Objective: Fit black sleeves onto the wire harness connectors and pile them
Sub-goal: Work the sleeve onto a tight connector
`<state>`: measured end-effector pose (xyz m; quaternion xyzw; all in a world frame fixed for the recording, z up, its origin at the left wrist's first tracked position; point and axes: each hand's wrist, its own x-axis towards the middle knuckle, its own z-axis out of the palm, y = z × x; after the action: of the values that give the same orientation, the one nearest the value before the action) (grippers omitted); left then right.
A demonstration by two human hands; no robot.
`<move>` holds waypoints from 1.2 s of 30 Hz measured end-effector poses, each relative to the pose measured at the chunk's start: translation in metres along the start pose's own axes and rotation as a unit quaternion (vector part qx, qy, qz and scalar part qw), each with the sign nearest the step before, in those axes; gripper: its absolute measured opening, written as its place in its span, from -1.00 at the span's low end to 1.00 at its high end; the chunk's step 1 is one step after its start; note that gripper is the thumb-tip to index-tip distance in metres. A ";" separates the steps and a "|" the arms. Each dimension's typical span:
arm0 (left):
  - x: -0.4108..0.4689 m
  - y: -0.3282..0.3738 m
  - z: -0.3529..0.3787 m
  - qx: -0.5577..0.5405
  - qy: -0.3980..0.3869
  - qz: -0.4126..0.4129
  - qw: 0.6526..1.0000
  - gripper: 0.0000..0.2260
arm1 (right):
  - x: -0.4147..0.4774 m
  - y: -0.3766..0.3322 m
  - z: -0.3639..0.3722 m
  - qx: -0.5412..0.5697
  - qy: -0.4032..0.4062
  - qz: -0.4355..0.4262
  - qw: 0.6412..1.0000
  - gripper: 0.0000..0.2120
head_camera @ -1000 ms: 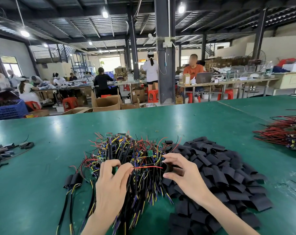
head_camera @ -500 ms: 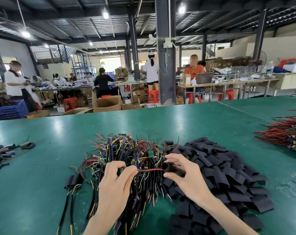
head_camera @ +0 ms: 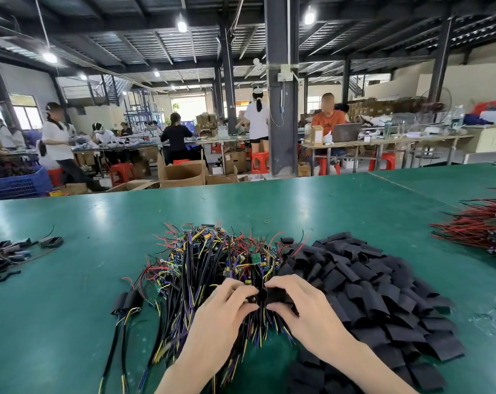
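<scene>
1. The left hand (head_camera: 221, 311) is curled. Its fingers pinch a wire end (head_camera: 251, 300) at the open mouth of a black sleeve (head_camera: 274, 295).
2. The right hand (head_camera: 301, 305) has its fingers gripping that black sleeve.
3. Both hands are over the near edge of the wire pile (head_camera: 212, 263), which lies at 12 o'clock from them on the green tabletop (head_camera: 70, 322).
4. The sleeve pile (head_camera: 369, 294) lies at 3 o'clock, touching the wire pile.
5. Two sleeved wires (head_camera: 127, 301) lie at 9 o'clock.
6. A red wire bunch (head_camera: 480, 231) lies at 2 o'clock, well apart.
</scene>
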<state>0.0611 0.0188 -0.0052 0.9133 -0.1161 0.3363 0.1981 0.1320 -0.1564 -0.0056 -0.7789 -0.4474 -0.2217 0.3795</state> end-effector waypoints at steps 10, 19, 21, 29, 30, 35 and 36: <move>0.004 0.004 -0.008 -0.225 -0.033 -0.190 0.955 -0.79 | 0.003 -0.003 -0.003 -0.042 -0.025 -0.050 0.998 -0.78; 0.004 0.000 -0.011 -0.254 -0.036 -0.199 0.946 -0.82 | 0.005 0.006 -0.003 0.038 -0.047 0.038 0.997 -0.77; 0.004 0.001 -0.012 -0.250 -0.037 -0.201 0.947 -0.82 | 0.004 0.006 -0.003 0.035 -0.051 0.030 0.998 -0.82; 0.004 0.006 -0.013 -0.243 -0.057 -0.194 0.949 -0.80 | 0.003 0.009 -0.002 0.060 -0.047 0.027 0.997 -0.84; 0.004 0.006 -0.013 -0.241 -0.064 -0.193 0.949 -0.81 | 0.003 0.009 -0.002 0.066 -0.052 0.029 0.996 -0.82; 0.005 0.005 -0.013 -0.227 -0.063 -0.204 0.950 -0.82 | 0.005 0.009 -0.003 0.084 -0.085 0.041 0.992 -0.72; 0.006 0.006 -0.013 -0.229 -0.062 -0.211 0.948 -0.82 | 0.005 0.008 -0.003 0.080 -0.085 0.030 0.993 -0.73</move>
<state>0.0558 0.0189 0.0095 0.8663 -0.0069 0.1938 0.4604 0.1416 -0.1587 -0.0038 -0.7750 -0.4707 -0.1064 0.4080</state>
